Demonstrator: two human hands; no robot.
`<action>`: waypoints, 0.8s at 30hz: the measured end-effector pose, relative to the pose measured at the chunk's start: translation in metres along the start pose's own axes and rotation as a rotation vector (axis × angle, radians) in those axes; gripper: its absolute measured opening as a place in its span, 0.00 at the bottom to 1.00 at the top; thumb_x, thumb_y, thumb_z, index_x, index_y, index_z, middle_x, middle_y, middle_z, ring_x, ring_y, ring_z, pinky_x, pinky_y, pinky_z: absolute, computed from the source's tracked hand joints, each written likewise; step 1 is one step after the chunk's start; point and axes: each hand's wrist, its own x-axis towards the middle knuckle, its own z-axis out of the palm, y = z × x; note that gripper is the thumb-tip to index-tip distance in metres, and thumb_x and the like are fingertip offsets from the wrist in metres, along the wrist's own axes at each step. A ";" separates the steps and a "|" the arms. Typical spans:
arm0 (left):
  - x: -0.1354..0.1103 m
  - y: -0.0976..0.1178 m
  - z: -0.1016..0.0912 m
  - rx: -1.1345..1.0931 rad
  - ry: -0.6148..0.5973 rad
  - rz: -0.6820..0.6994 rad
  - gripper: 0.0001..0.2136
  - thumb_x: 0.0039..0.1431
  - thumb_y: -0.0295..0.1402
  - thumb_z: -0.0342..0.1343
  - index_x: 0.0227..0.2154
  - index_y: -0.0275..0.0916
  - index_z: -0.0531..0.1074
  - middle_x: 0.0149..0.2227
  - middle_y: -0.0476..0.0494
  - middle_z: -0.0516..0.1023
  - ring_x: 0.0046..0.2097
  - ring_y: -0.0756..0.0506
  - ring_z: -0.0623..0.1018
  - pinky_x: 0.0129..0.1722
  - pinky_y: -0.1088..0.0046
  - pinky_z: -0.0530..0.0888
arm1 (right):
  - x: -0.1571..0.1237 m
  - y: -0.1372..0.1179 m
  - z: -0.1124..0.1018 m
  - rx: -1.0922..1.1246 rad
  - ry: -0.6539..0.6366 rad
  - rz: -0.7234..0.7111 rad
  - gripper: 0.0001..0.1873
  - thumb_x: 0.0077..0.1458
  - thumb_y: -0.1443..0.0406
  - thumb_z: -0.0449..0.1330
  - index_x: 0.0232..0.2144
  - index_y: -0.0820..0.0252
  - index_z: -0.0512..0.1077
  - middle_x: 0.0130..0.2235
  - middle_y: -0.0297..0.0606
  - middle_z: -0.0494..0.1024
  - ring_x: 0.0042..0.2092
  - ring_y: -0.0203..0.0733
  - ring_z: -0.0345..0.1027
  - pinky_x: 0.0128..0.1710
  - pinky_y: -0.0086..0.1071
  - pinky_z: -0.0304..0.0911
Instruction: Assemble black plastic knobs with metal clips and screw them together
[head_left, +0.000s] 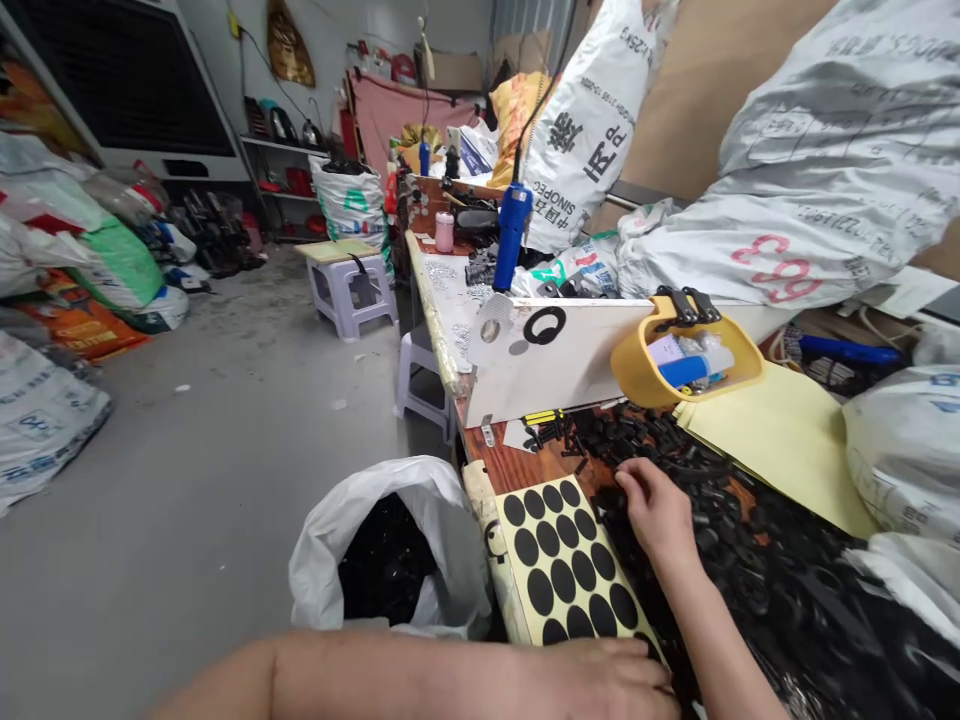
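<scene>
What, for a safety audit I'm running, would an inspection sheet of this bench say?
Surface: wooden bench top, heavily covered.
Job's things: loose black pieces heaped beside a sheet of black round pads on yellow backing; a white sack of similar black pieces stands on the floor.
Clutter: yellow caddy, yellow paper sheets, white board.
Grippers: left hand at the sheet's lower edge; right hand on the black pieces, nothing clearly held.
Cables: black cord rising from a blue handheld tool.
Surroundings: woven sacks, lilac plastic stool, concrete floor.
</scene>
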 end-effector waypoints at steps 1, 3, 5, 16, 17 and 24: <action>-0.003 0.006 -0.008 -0.032 0.030 -0.016 0.04 0.57 0.33 0.59 0.33 0.43 0.78 0.44 0.44 0.81 0.51 0.43 0.77 0.53 0.71 0.71 | -0.006 -0.001 -0.008 0.095 0.030 0.054 0.12 0.51 0.55 0.58 0.30 0.57 0.73 0.29 0.39 0.76 0.33 0.43 0.68 0.39 0.40 0.63; -0.007 0.018 -0.025 -0.140 0.113 -0.091 0.08 0.59 0.35 0.58 0.37 0.39 0.78 0.45 0.40 0.81 0.50 0.43 0.78 0.53 0.71 0.71 | -0.024 -0.006 -0.025 0.283 0.073 0.160 0.22 0.49 0.49 0.59 0.38 0.58 0.74 0.29 0.39 0.77 0.32 0.42 0.70 0.36 0.39 0.66; -0.007 0.028 -0.042 -0.291 0.215 -0.207 0.09 0.61 0.34 0.55 0.38 0.35 0.78 0.41 0.38 0.83 0.45 0.44 0.80 0.49 0.70 0.73 | -0.045 -0.013 -0.042 0.442 0.112 0.257 0.28 0.44 0.47 0.64 0.41 0.60 0.75 0.29 0.38 0.78 0.30 0.39 0.70 0.34 0.37 0.67; 0.051 0.053 -0.074 -0.999 0.285 -0.717 0.06 0.54 0.26 0.58 0.35 0.35 0.77 0.36 0.42 0.82 0.40 0.45 0.80 0.44 0.69 0.74 | -0.134 -0.044 -0.076 0.830 0.427 0.506 0.22 0.35 0.55 0.73 0.32 0.59 0.75 0.29 0.39 0.82 0.28 0.37 0.73 0.32 0.32 0.70; 0.055 0.055 -0.073 -1.071 0.277 -0.737 0.05 0.53 0.26 0.59 0.33 0.34 0.76 0.35 0.43 0.81 0.38 0.46 0.79 0.44 0.69 0.74 | -0.138 -0.045 -0.077 0.846 0.463 0.511 0.22 0.35 0.56 0.74 0.32 0.59 0.75 0.30 0.39 0.82 0.29 0.37 0.74 0.32 0.32 0.70; 0.060 0.068 -0.059 -1.392 0.270 -0.798 0.10 0.51 0.36 0.61 0.26 0.33 0.72 0.25 0.45 0.78 0.29 0.50 0.76 0.35 0.72 0.72 | -0.173 -0.046 -0.076 0.547 0.526 0.455 0.18 0.46 0.53 0.67 0.36 0.58 0.75 0.36 0.42 0.83 0.35 0.42 0.76 0.36 0.36 0.72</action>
